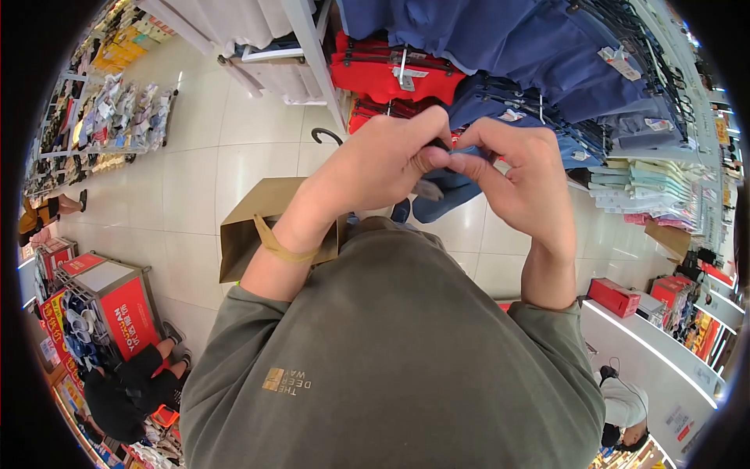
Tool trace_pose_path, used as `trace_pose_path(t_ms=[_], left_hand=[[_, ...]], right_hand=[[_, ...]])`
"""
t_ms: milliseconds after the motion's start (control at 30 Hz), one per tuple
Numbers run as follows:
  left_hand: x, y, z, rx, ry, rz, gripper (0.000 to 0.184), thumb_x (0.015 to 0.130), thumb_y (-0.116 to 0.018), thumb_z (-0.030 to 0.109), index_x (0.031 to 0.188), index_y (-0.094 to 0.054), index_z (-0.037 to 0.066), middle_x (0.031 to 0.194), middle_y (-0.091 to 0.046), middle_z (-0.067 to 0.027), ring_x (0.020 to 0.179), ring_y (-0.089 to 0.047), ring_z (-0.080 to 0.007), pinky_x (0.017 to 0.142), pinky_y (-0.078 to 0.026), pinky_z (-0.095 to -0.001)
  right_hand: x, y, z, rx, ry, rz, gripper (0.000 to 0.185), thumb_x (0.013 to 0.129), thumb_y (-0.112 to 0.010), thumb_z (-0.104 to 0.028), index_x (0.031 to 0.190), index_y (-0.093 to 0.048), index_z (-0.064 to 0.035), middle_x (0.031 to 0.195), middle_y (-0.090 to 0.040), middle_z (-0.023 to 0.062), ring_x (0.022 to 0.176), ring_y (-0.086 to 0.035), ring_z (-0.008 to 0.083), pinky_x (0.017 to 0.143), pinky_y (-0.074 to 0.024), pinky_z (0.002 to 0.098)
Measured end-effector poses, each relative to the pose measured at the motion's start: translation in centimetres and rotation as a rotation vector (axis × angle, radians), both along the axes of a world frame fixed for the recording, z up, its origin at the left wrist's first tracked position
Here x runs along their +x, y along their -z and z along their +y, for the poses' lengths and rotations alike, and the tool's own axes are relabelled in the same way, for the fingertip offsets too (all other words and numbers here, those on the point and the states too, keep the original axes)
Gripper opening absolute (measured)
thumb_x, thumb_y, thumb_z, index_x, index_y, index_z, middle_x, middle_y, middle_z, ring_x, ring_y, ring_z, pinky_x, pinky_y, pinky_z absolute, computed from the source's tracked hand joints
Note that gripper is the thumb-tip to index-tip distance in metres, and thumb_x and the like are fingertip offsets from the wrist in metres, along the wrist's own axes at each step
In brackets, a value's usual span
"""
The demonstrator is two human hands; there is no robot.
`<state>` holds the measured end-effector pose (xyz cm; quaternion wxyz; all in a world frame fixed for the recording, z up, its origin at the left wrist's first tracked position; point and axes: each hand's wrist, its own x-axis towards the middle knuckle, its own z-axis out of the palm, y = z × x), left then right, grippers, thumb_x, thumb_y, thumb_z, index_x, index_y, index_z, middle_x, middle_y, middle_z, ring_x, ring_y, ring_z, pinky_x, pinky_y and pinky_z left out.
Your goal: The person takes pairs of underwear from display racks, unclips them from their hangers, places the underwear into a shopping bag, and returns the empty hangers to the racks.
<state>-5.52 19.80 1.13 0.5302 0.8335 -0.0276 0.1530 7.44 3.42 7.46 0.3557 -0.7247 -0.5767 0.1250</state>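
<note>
My left hand (388, 160) and my right hand (525, 168) meet in front of the clothes rack, thumbs and fingers pinched together. Between the fingertips are a small dark piece, perhaps a hanger clip, and the edge of a blue garment (451, 202), which hangs down below them. A blurred grey bit shows beneath my left thumb. By my left wrist a black curved hook (323, 134) pokes out; my arm hides whether it joins the garment. A brown paper bag (250, 227) hangs at my left forearm, its strap handle (273, 241) looped around it.
Red shorts (391, 78) and blue garments (500, 39) hang ahead on the rack. Folded pale clothes (644, 187) are stacked at right. A person in black (129, 399) is at lower left, another in white (629, 399) at lower right. Tiled floor (187, 187) stretches left.
</note>
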Motion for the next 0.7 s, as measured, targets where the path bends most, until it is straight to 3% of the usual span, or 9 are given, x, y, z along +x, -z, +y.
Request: trace_pose_path(t_ms=[133,233,300,433,533,700], left_hand=[[0.0,-0.3,0.4,-0.036,0.042,0.066,0.037,0.103,-0.056,0.040,0.110,-0.057,0.003,0.079,-0.063,-0.0060,0.067,-0.062,-0.0137,0.056,-0.048,-0.0281],[-0.1,-0.3,0.3,-0.334,0.067,0.078,0.033,0.104,-0.057,0.034,0.114,-0.060,0.003,0.080,-0.063,-0.0050,0.069,-0.062,-0.0123,0.056,-0.048,-0.0275],[0.5,0.4,0.4,-0.245,0.046,-0.044,0.026,0.103,-0.058,0.029,0.111,-0.061,0.004,0.069,-0.058,-0.0077,0.060,-0.060,-0.0129,0.053,-0.045,-0.0306],[1.5,1.0,0.3,-0.076,-0.039,-0.165,0.021,0.103,-0.059,0.025,0.107,-0.063,0.004,0.063,-0.055,-0.0087,0.053,-0.054,-0.0143,0.052,-0.042,-0.0300],[1.3,0.1,0.2,-0.056,-0.053,-0.085,0.022,0.104,-0.056,0.021,0.111,-0.065,0.001,0.078,-0.063,-0.0030,0.065,-0.058,-0.0103,0.060,-0.047,-0.0262],[0.9,-0.6,-0.8,-0.102,-0.055,-0.088,0.020,0.103,-0.058,0.020,0.108,-0.066,0.003,0.071,-0.059,-0.0050,0.058,-0.052,-0.0126,0.056,-0.044,-0.0275]], right_hand=[[0.1,-0.5,-0.2,-0.017,0.053,0.171,0.010,0.085,-0.074,-0.007,0.087,-0.066,-0.0017,0.065,-0.061,0.0105,0.053,-0.053,0.0187,0.050,-0.0393,0.0302],[0.8,-0.1,-0.9,-0.004,0.078,0.344,0.011,0.091,-0.071,-0.011,0.092,-0.068,-0.0008,0.065,-0.060,0.0034,0.056,-0.047,0.0090,0.052,-0.0362,0.0261],[1.7,0.5,-1.1,0.004,0.106,0.520,0.013,0.095,-0.068,-0.013,0.095,-0.068,0.0000,0.065,-0.059,-0.0017,0.060,-0.043,0.0048,0.053,-0.0338,0.0235],[2.7,1.5,-1.6,0.028,0.104,0.486,0.016,0.098,-0.066,-0.015,0.096,-0.068,0.0008,0.067,-0.057,-0.0043,0.062,-0.042,0.0032,0.055,-0.0324,0.0217],[2.2,1.6,-1.9,0.089,0.139,0.458,0.016,0.098,-0.066,-0.015,0.095,-0.069,0.0005,0.067,-0.058,-0.0035,0.062,-0.042,0.0037,0.055,-0.0328,0.0220],[1.0,1.1,-2.8,0.119,0.152,0.399,0.015,0.097,-0.067,-0.014,0.094,-0.069,0.0006,0.064,-0.058,-0.0012,0.060,-0.044,0.0053,0.054,-0.0346,0.0227]])
